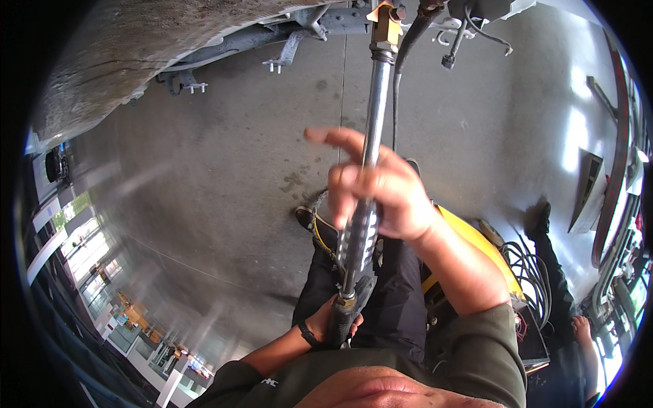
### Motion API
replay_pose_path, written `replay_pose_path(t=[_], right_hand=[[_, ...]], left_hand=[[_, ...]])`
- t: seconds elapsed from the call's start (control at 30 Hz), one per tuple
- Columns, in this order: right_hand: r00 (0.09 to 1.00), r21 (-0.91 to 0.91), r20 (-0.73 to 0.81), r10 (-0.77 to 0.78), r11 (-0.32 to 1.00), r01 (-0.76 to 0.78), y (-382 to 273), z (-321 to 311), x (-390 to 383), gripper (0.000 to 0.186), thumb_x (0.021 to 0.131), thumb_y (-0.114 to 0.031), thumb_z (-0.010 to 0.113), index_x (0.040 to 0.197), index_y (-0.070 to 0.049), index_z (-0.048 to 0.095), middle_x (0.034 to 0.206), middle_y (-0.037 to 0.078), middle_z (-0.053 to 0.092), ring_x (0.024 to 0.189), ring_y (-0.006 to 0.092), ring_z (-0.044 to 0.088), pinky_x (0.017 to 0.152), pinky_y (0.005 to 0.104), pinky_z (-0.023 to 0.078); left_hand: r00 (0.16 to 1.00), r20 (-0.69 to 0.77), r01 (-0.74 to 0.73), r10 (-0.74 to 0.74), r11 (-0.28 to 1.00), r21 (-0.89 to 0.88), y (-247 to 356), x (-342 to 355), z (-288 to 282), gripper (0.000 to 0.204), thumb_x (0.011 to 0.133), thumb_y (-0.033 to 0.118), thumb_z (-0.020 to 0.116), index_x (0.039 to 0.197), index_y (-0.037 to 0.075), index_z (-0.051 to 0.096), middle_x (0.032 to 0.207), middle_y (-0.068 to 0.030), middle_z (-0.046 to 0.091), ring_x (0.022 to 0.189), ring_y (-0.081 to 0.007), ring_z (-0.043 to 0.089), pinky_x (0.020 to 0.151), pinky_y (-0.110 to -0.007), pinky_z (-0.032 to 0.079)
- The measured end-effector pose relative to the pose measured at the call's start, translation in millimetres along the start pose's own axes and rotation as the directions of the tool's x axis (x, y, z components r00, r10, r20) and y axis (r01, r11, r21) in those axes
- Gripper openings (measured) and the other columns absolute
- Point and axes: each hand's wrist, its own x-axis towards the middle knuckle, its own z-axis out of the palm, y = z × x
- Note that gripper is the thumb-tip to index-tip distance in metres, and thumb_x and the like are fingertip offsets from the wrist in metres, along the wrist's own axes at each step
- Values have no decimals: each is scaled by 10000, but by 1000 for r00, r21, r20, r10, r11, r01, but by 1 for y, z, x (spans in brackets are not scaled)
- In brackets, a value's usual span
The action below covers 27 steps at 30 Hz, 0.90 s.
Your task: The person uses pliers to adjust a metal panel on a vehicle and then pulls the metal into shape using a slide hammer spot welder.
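Observation:
A slide hammer stands upright in the middle of the head view, its bright steel shaft (378, 102) running from the vehicle toward my body. The brass-coloured end fitting (388, 30) meets the vehicle's underside parts at the top. My left hand (340, 323) is closed round the black handle (338, 333) at the near end. Along the shaft, the ribbed sliding weight (358, 241) is blurred by motion. My right hand (384, 187) is loosely about the shaft just above the weight, with its index finger stretched out and its fingers apart; it is slightly blurred.
A dirty vehicle body (136, 54) with brackets (289, 51) fills the upper left. A hanging connector (449, 60) and a dark hose (401, 61) are near the fitting. Beside my right leg stands a yellow machine (469, 238) with coiled cables (534, 272). Another person's hand (582, 330) shows at right.

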Motion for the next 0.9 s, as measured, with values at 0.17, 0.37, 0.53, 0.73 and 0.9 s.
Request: replay_pose_path(t=[0.17,0.37,0.53,0.73,0.9], right_hand=[[997,-28,40,60,998,-59,46,6,-35,624,1001,-159,637,1546,57,425,876,49,673,758,150,702,737,285,572],[980,52,-93,177,984,-173,92,20,-70,466,934,-47,654,1379,63,571,834,30,633,771,148,671,783,312,584],[986,-138,-134,96,984,-115,87,55,-76,394,992,-123,692,1341,24,581,912,18,635,853,115,635,810,293,518],[987,-271,-158,10,961,-53,110,132,-100,316,999,-93,680,1288,-18,575,1128,57,673,1095,141,635,988,323,519],[991,-636,-13,-130,766,92,116,241,-137,548,963,-106,719,1436,3,464,1343,136,588,1269,225,560,1104,400,469]], left_hand=[[996,-77,-31,35,998,45,-4,-7,-4,434,1089,526,489,1088,119,640,865,-125,733,681,-232,731,627,-348,620],[963,-259,93,-71,993,72,-28,-16,-35,345,1078,456,539,1039,132,651,840,-103,721,650,-210,700,601,-348,600],[866,-206,-366,455,859,357,-4,-43,-31,339,1048,358,548,1081,54,695,920,-30,723,780,-164,689,757,-335,577],[566,-408,-658,717,690,301,-1,-103,-16,397,1047,420,505,1177,78,660,996,-50,730,911,-185,711,804,-326,591],[970,57,-195,235,626,755,75,-130,-81,447,1055,497,575,903,87,668,901,-173,719,737,-274,717,631,-380,606]])
